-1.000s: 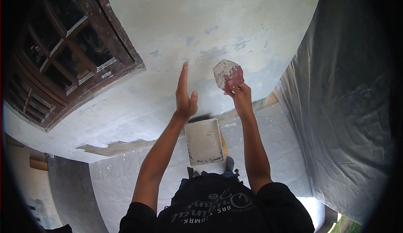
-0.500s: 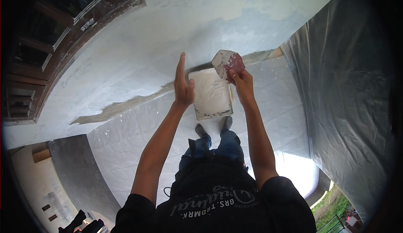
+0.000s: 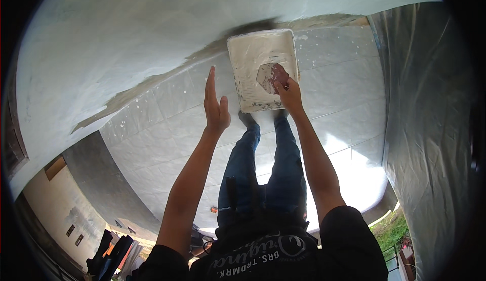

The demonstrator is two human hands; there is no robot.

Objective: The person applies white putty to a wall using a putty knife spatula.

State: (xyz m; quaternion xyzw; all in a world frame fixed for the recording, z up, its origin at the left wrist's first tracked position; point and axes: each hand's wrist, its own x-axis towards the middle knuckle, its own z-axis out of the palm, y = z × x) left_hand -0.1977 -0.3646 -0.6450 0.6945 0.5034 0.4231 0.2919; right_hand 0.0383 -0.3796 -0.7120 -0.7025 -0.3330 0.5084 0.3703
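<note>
My right hand (image 3: 289, 93) pinches a flat, angular dark-red piece (image 3: 279, 74), which looks like a scraper, between thumb and fingers. Pale, flaky smears cover its left part. From my viewpoint it overlaps the lower half of a paint tray (image 3: 243, 58); whether it touches the tray cannot be told. The rectangular tray is coated in cream-white, with a ribbed area and dark specks along its near edge. My left hand (image 3: 216, 108) is held up to the left of the tray, holding nothing, its fingers straight and the thumb apart.
A pale wall (image 3: 126, 43) with a rough brownish strip at its foot rises beyond the tray. Paint-spotted grey sheeting or tile (image 3: 167, 109) covers the floor. A plastic sheet (image 3: 425, 104) hangs on the right. My feet stand just behind the tray; clothes (image 3: 114, 255) hang at lower left.
My view has tipped downward, so the tray sits higher in the picture and the window has mostly left it. The dark-red piece has moved from the tray's upper right corner to over its lower half.
</note>
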